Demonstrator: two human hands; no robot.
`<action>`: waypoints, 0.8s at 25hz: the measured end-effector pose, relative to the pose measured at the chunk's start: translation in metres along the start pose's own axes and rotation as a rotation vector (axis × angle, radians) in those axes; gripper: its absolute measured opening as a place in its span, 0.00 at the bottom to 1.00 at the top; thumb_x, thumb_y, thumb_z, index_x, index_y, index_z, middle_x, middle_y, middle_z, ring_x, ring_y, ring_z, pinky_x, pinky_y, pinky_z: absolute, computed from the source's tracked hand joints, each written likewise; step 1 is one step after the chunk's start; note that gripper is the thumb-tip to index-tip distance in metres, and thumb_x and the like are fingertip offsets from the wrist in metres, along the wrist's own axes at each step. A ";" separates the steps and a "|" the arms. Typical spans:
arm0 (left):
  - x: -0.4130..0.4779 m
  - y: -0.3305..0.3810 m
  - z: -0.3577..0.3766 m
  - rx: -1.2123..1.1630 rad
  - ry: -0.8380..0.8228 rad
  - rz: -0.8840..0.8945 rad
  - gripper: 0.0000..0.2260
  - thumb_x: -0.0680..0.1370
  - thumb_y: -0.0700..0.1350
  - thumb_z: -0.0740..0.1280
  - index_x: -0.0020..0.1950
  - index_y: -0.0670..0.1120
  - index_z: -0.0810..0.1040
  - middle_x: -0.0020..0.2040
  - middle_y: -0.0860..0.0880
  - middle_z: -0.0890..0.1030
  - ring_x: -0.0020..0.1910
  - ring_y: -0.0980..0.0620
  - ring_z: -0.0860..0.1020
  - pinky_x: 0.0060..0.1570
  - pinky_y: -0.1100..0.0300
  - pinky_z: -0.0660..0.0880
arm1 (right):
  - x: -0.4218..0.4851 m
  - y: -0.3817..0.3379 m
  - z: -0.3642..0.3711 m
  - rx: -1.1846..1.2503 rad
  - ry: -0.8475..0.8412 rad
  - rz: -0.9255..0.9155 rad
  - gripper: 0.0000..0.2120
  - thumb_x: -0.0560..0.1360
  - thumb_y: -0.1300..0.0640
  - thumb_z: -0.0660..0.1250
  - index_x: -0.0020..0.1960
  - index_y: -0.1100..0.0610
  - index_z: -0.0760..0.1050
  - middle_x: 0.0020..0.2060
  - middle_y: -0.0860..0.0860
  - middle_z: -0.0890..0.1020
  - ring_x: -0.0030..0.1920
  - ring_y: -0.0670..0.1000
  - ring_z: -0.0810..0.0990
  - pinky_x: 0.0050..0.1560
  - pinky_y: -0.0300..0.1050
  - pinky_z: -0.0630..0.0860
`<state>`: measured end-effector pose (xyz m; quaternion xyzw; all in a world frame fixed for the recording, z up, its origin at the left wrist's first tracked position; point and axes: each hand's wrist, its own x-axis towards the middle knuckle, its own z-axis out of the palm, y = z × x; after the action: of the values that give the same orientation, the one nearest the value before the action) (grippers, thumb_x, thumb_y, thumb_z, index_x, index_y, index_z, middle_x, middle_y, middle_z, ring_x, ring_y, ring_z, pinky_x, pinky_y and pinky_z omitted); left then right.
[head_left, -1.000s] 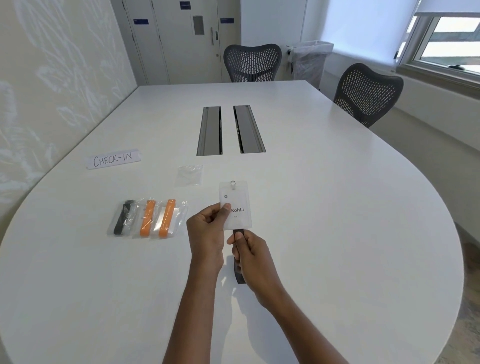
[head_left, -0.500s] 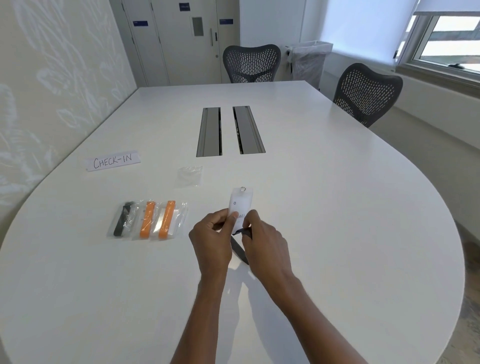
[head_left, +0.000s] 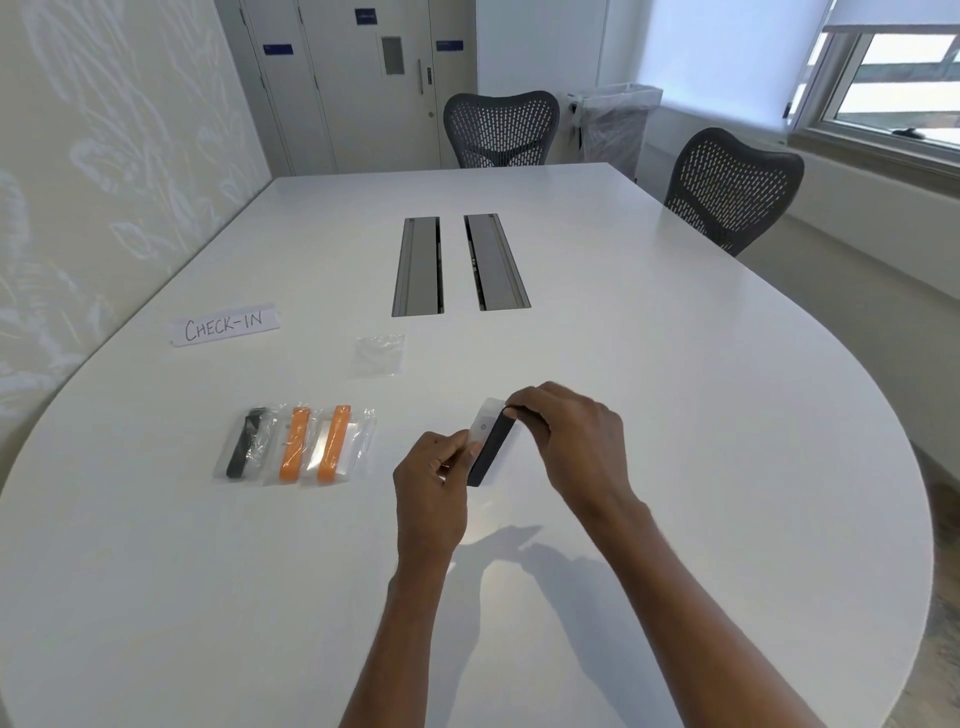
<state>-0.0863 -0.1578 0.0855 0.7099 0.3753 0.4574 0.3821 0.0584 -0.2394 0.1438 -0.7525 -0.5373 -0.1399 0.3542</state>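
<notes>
A clear badge holder (head_left: 484, 426) with a white name card is held just above the white table (head_left: 675, 415). My left hand (head_left: 431, 483) pinches its near edge. A black folded lanyard strap (head_left: 491, 449) lies along the badge's right side, and my right hand (head_left: 566, 436) grips the strap's far end with curled fingers. To the left lie three clear bags: one with a black lanyard (head_left: 244, 444) and two with orange lanyards (head_left: 317, 444).
A paper sign reading CHECK-IN (head_left: 224, 325) lies at the left. An empty clear bag (head_left: 378, 354) sits beyond the hands. Two grey cable hatches (head_left: 460, 265) are set in the table's middle. Two mesh chairs (head_left: 732, 187) stand at the far side.
The badge has tilted from upright and facing me to lying edge-on and low. My right hand moved from below the badge to its far end, bringing the black strap up alongside it.
</notes>
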 end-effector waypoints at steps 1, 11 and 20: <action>0.000 -0.001 0.000 0.003 -0.011 0.000 0.06 0.81 0.41 0.72 0.56 0.44 0.87 0.41 0.49 0.81 0.41 0.59 0.78 0.42 0.74 0.71 | 0.004 0.003 -0.002 0.015 0.027 0.012 0.05 0.82 0.53 0.69 0.49 0.47 0.83 0.43 0.44 0.84 0.37 0.52 0.81 0.34 0.47 0.77; -0.002 -0.001 -0.002 -0.188 -0.187 -0.118 0.05 0.82 0.45 0.71 0.54 0.51 0.87 0.41 0.46 0.81 0.40 0.53 0.77 0.42 0.61 0.75 | 0.028 0.023 -0.004 0.097 -0.081 0.199 0.07 0.83 0.53 0.66 0.51 0.47 0.83 0.46 0.42 0.83 0.43 0.50 0.80 0.41 0.47 0.76; -0.004 0.031 -0.018 -0.792 -0.454 -0.414 0.16 0.77 0.42 0.71 0.62 0.37 0.84 0.61 0.39 0.85 0.65 0.42 0.82 0.68 0.50 0.76 | 0.033 0.048 -0.003 0.900 -0.422 0.391 0.07 0.83 0.61 0.68 0.48 0.59 0.83 0.42 0.59 0.85 0.41 0.51 0.79 0.43 0.44 0.76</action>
<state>-0.0983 -0.1714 0.1170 0.5025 0.2130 0.3135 0.7771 0.1150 -0.2259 0.1471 -0.6242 -0.4535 0.3273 0.5456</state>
